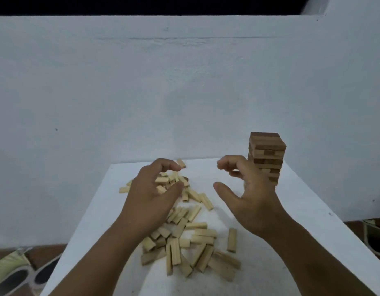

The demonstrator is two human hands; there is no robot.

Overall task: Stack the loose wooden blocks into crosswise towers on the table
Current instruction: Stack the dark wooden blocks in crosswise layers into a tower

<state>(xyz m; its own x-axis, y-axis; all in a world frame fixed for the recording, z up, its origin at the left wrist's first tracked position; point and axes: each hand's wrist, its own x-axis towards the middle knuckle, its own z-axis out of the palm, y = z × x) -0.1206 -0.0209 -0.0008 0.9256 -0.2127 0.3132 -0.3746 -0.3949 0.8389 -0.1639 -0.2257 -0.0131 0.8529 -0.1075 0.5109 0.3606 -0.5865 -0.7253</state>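
**One tower up, a big heap of blocks to go**

Counting what's on the white table: one finished-looking tower at the far right corner, layers alternating crosswise, darker brown near the top. I can make out roughly eight layers, but the lower part is hidden behind the right hand, so no exact number from me.

Then there's the pile of loose blocks, pale wood, scattered from the far-left middle of the table down toward the near edge. Somewhere past forty, I'd say (they overlap and lie every which way, so a real count is hopeless). One block lies on its own just right of the heap.

Two hands, both raised above the table. The left hand hovers over the far part of the pile, fingers curled with the thumb out, a gap between them; it covers several blocks, and I can't tell if a fingertip touches the one behind it. The right hand sits in front of the tower, fingers hooked, thumb spread wide, holding nothing.

The edges are hard to read: something pale green with dark ovals at bottom left, cut off, and a dark boxy thing at far right, also cropped. The whole picture is a bit soft.
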